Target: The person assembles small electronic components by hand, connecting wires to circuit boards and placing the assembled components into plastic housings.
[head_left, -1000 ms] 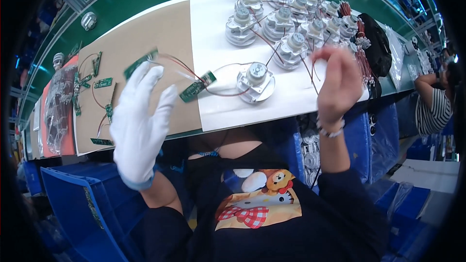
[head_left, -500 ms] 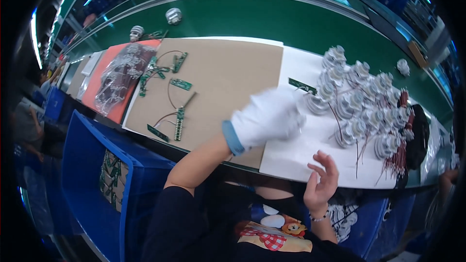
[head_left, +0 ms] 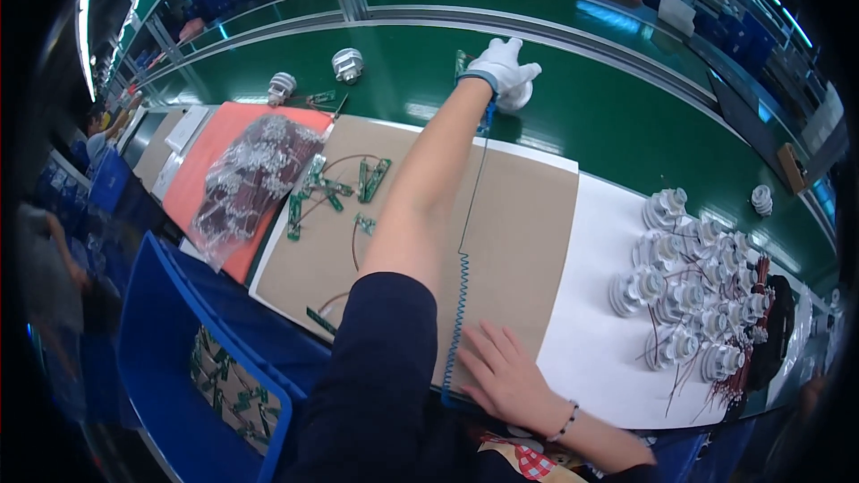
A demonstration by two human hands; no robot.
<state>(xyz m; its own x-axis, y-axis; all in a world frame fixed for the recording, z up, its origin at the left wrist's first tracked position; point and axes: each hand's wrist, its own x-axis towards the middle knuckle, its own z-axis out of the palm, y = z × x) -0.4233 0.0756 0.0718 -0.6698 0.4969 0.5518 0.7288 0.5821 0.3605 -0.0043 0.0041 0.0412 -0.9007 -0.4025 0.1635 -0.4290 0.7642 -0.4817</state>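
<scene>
White-gloved, the left hand is placed over a white motor unit on the green bench, beyond the brown sheet; whether the unit is gripped cannot be told. Well apart, the bare right hand is spread at the sheet's near right corner.

Looks like an electronics assembly workshop, judging by circuit boards, clustered white units, long green bench.
</scene>
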